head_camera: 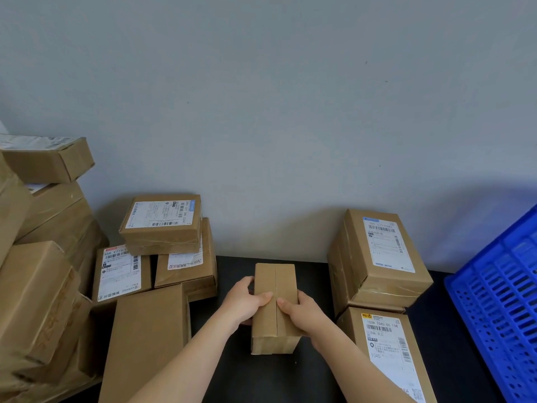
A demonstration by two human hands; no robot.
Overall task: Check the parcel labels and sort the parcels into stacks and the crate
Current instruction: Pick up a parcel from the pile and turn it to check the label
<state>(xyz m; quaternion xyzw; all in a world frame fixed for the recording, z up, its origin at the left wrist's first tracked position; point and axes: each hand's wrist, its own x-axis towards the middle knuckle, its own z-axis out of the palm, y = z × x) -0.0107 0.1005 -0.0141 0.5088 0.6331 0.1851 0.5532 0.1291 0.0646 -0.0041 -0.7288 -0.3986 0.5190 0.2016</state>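
A narrow brown cardboard parcel (274, 282) stands in the middle of the black table (313, 266); its taped seam faces up and no label shows. My left hand (244, 301) grips its left side with the thumb on top. My right hand (302, 311) grips its right side, thumb on top near the seam. A blue plastic crate (499, 301) stands at the right edge. Two labelled parcels lie right of my hands: one at the back (380, 257), one nearer (389, 353).
On the left is a stack of labelled parcels (162, 222), a plain flat box (148, 338) in front of it, and a tall heap of brown boxes (43, 257) at the far left. A grey wall (261, 112) closes the back.
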